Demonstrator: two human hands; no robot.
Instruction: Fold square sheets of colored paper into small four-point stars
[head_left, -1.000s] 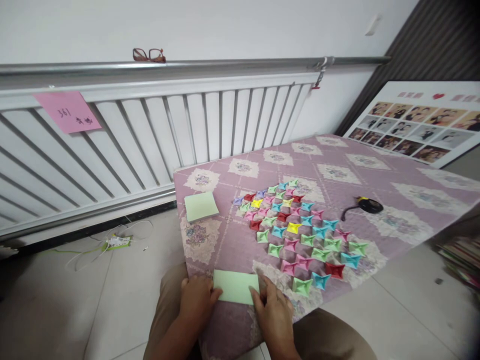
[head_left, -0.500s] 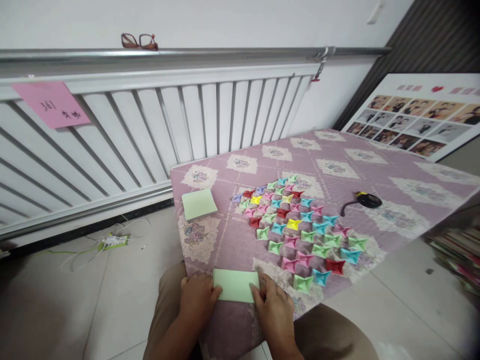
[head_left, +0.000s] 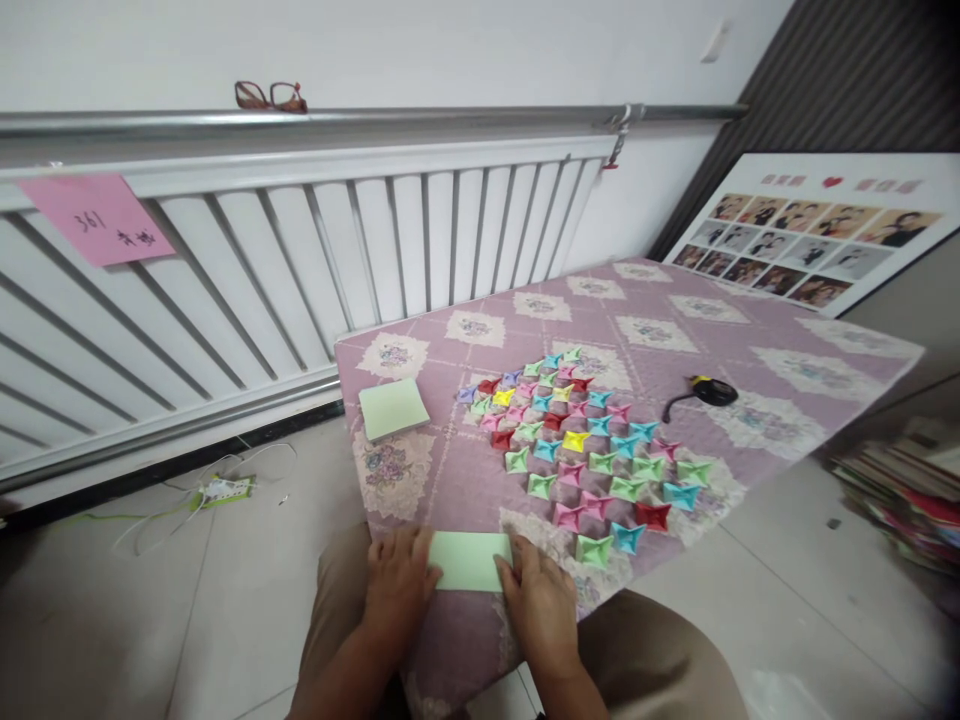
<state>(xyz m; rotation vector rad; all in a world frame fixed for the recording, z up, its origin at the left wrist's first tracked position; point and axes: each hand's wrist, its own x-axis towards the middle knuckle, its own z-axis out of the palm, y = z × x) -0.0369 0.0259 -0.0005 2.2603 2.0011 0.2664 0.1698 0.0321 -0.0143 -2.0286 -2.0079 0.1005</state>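
Observation:
A light green sheet of paper [head_left: 470, 561], folded into a rectangle, lies at the table's near edge. My left hand [head_left: 399, 580] grips its left end, thumb on the paper's face. At the right end my right hand [head_left: 538, 590] holds it the same way, with the thumb on top and fingers at the edge. The fingertips under or behind the paper are hidden. Just beyond my right hand stand rows of small folded paper shapes [head_left: 574, 441] in green, blue, pink, red, yellow and purple. Farther left lies a stack of square green paper [head_left: 394, 408].
A purple floral tablecloth [head_left: 465, 480] covers the table. A black object with a strap [head_left: 712, 391] lies on the right side. Behind are a white radiator [head_left: 405, 240] and a pipe with glasses [head_left: 271, 97] on it. A power strip [head_left: 225, 490] sits on the floor at left.
The whole view has shifted slightly. My left hand has flattened more over the paper's left end, and its fingers reach farther forward. Both hands still hold the folded sheet.

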